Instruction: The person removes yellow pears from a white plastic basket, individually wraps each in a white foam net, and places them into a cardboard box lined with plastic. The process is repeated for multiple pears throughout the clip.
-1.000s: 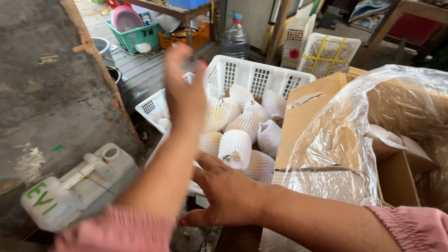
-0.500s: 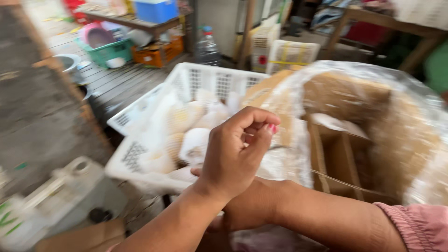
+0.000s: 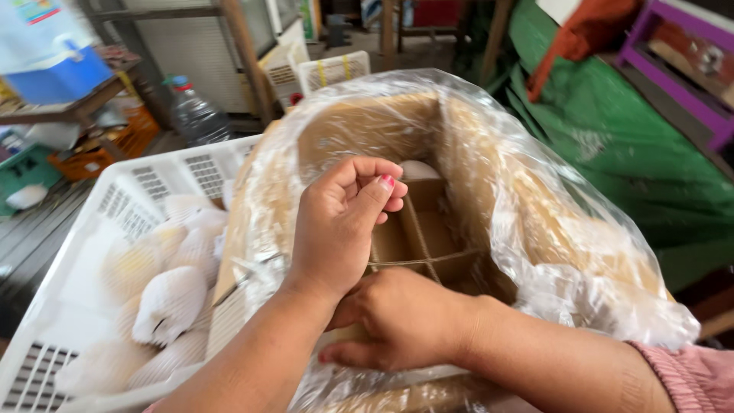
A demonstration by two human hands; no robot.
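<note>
A cardboard box [image 3: 359, 130] lined with a clear plastic bag [image 3: 566, 252] stands open in front of me, with cardboard dividers [image 3: 428, 233] inside. A white foam-netted fruit [image 3: 422, 170] shows in a far compartment. My left hand [image 3: 340, 226] hovers over the box's near left part, fingers curled shut against the thumb, with nothing visible in them. My right hand [image 3: 397, 321] lies flat on the plastic-covered near rim, under the left wrist. To the left, a white plastic crate [image 3: 145, 191] holds several fruits in white foam nets [image 3: 172, 302].
A water bottle [image 3: 195, 115] stands behind the crate, near a blue cooler [image 3: 53, 65] on a wooden shelf. More white crates [image 3: 329, 73] are stacked at the back. A green tarp [image 3: 612, 130] hangs to the right of the box.
My left hand came from above the crate to over the box, its fingers now curled. The view swung right onto the box. My right hand stayed on the near rim.
</note>
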